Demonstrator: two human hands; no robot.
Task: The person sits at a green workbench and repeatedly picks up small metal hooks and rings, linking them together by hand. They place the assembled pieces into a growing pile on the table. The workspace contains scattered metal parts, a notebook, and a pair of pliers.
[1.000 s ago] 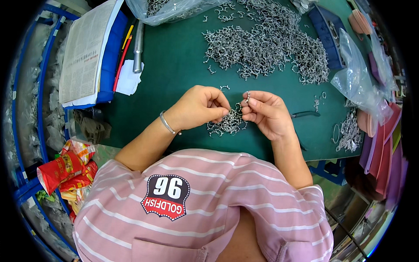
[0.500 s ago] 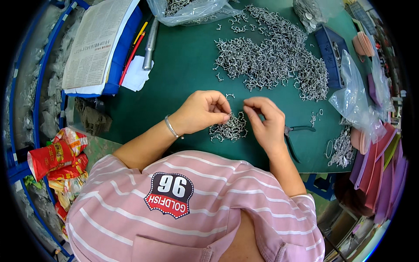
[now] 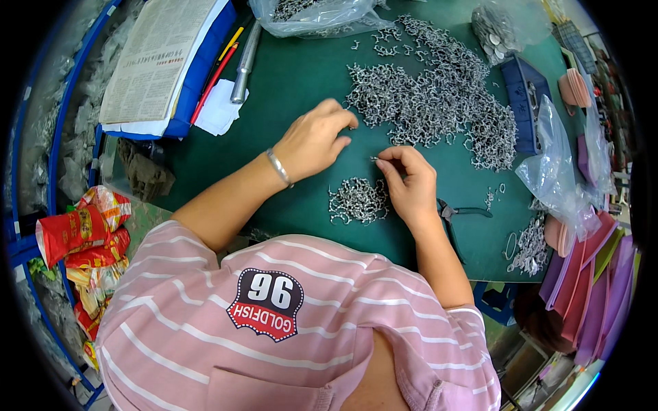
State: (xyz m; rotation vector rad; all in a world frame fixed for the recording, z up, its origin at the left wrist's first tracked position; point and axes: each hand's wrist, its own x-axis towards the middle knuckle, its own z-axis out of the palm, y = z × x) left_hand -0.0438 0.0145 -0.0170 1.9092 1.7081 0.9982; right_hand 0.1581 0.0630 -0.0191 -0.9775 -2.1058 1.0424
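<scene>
Reaching my left hand [image 3: 314, 140] toward the near edge of the big heap of small metal clips [image 3: 439, 103] at the far side of the green desk [image 3: 288, 82], I have its fingertips pinched loosely at one loose clip, though I cannot tell whether it is gripped yet. My right hand [image 3: 410, 183] pinches a single clip between thumb and forefinger, just beside the small sorted pile [image 3: 358, 200] near the front edge. By my reckoning I am mid-pick; next calls for bringing both pieces together squarely. Pliers [image 3: 460, 214] lie by my right wrist.
</scene>
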